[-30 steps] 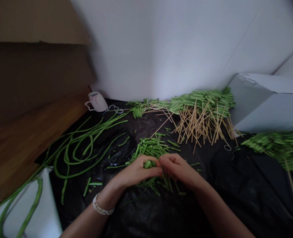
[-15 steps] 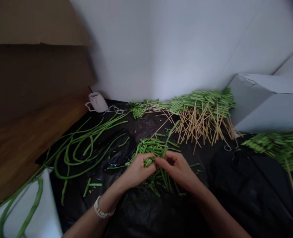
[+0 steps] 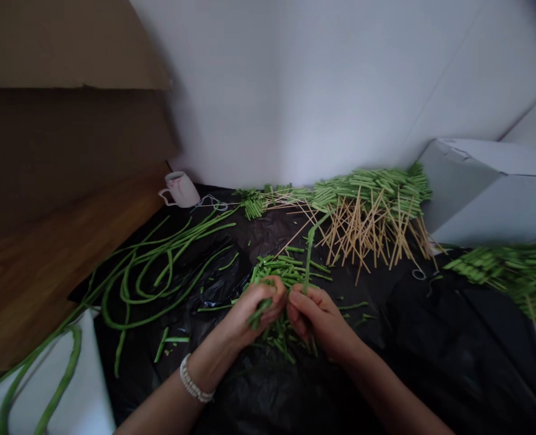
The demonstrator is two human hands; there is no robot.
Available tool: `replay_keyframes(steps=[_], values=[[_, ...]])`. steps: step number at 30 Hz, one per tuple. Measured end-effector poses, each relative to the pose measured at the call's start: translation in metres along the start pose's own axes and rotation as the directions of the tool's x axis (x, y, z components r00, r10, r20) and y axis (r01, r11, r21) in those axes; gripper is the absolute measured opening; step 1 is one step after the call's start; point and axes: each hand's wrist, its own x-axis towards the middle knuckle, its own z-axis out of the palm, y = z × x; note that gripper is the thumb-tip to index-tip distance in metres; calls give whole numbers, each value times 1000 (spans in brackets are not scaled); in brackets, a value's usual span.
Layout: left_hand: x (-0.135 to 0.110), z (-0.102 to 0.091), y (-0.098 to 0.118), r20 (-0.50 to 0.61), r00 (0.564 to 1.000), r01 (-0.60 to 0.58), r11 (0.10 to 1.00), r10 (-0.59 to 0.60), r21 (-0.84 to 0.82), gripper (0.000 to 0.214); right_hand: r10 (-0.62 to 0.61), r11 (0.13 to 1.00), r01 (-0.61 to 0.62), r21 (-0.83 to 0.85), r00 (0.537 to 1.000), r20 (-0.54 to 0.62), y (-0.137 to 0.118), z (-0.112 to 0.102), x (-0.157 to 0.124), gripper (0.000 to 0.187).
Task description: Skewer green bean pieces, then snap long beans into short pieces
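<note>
My left hand (image 3: 252, 311) is closed round a small bunch of short cut green bean pieces (image 3: 259, 309) over the black plastic sheet (image 3: 431, 338). My right hand (image 3: 315, 313) is closed on a long green bean (image 3: 309, 254) that rises up and away from its fingers. Both hands sit close together just above a loose pile of cut bean pieces (image 3: 281, 270). A beaded bracelet (image 3: 194, 380) is on my left wrist.
Long uncut beans (image 3: 159, 266) curl at the left, some running over a white surface (image 3: 81, 393). Bamboo skewers with threaded bean pieces (image 3: 371, 208) lie against the white wall, more (image 3: 512, 272) at the right. A white cup (image 3: 180, 188) lies tipped near the corner. A white box (image 3: 489, 187) stands right.
My right hand has taken up a long bean, which now stands up from its fingers. The left hand has turned, and its bunch of pieces points downward. Both hands have shifted slightly forward.
</note>
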Motion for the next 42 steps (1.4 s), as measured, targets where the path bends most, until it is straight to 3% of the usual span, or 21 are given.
replay_keyframes(steps=[3, 6, 14, 19, 21, 25, 28, 32, 38, 42], values=[[3, -5, 5, 77, 996, 69, 943, -47, -325, 23, 16, 1000, -18, 17, 996, 91, 1, -4, -1, 44], [4, -8, 8, 24, 998, 68, 921, -64, -383, 27, 36, 999, -32, -40, 993, 109, -1, -4, -2, 44], [1, -3, 0, -75, 996, 37, 997, -42, -71, 30, 130, 978, -99, -186, 977, 166, -3, 2, -5, 39], [-1, -2, 3, -111, 993, 54, 998, -51, 26, 25, 111, 956, -40, -290, 966, 235, -8, -1, -6, 47], [-1, -4, 6, -80, 994, 81, 996, -80, 20, 23, 80, 950, -19, -311, 979, 186, -10, -6, -4, 54], [-3, -7, 11, 65, 976, 199, 975, -206, 103, 21, 60, 956, -64, -285, 998, -22, -9, -12, 2, 63], [-5, -9, 11, 147, 954, 220, 941, -263, 258, 22, 56, 954, -58, -293, 998, -17, -6, -11, 5, 59], [-5, -11, 7, 97, 960, 215, 914, -262, 343, 26, -1, 948, -11, -318, 999, -36, -8, -6, 6, 55], [-3, -12, 6, 121, 956, 227, 937, -266, 266, 24, -7, 967, -42, -253, 982, -188, -12, -5, 5, 52], [-3, -11, 7, 109, 955, 241, 937, -276, 254, 20, -10, 963, -50, -263, 975, -221, -12, -5, 5, 51]])
